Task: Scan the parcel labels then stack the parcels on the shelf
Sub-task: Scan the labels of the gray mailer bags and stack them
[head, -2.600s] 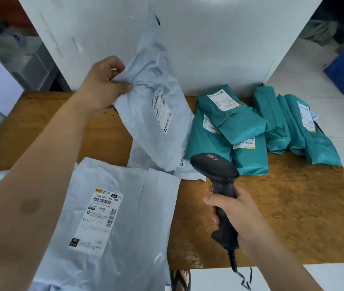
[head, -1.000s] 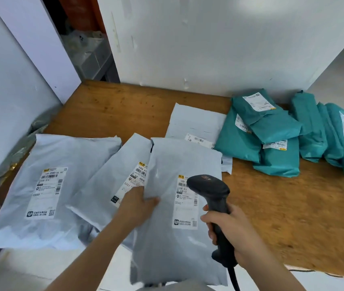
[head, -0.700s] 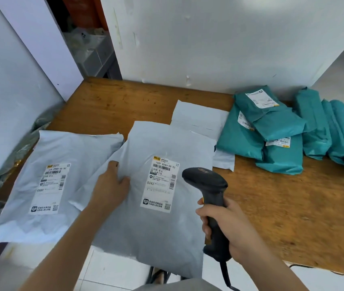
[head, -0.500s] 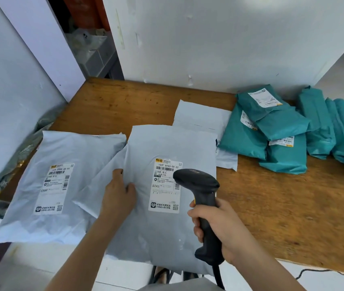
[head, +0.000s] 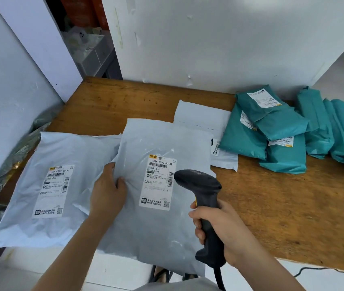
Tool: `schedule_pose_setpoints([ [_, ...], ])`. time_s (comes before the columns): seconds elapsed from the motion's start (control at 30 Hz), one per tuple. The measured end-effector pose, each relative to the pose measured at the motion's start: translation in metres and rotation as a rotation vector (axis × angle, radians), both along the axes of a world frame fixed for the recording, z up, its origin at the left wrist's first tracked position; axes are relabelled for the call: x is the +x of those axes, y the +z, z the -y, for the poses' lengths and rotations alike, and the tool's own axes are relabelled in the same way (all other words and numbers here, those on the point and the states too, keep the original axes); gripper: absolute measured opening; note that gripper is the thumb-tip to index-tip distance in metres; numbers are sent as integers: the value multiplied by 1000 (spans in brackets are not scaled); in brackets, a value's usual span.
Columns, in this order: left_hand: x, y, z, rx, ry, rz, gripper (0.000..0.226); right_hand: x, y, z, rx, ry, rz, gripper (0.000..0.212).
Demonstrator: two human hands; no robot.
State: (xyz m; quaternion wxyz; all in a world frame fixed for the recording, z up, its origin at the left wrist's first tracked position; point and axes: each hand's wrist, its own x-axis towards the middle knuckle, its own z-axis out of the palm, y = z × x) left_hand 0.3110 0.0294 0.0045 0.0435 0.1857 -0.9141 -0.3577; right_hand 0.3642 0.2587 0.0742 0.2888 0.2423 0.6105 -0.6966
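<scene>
A grey parcel (head: 166, 227) lies label-up at the wooden table's (head: 282, 206) front edge, overhanging it. Its white label (head: 159, 181) reads D243. My left hand (head: 108, 192) presses flat on the parcel's left side, fingers spread. My right hand (head: 219, 232) grips a black barcode scanner (head: 202, 198), whose head hangs just right of the label. Another grey parcel (head: 47, 185) with a label lies to the left, partly under the first.
A white parcel (head: 202, 122) lies behind the grey one. Several teal parcels (head: 276, 131) are piled at the back right. A white wall panel (head: 208, 38) stands behind the table, another on the left. Crumpled plastic (head: 3, 169) sits at the left edge.
My left hand carried the grey parcel from the back wall to the front edge and laid it label-up. The scanner head has moved closer to the label.
</scene>
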Motion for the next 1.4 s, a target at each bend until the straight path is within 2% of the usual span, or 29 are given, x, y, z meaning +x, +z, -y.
schedule_pose_setpoints([
  [0.13,1,2,-6,10,-37,21,33,-3,3,12,-16,14,2,9],
  [0.4,3,-8,-12,27,19,75,30,-7,0,28,-41,-65,70,6],
  [1.07,6,-10,0,76,-15,94,28,5,5,49,41,-83,-2,11],
  [1.2,0,-7,8,-46,-12,68,33,7,6,42,79,-126,-36,10],
  [1.4,-22,6,11,-356,7,143,61,5,9,11,99,-221,-75,9],
])
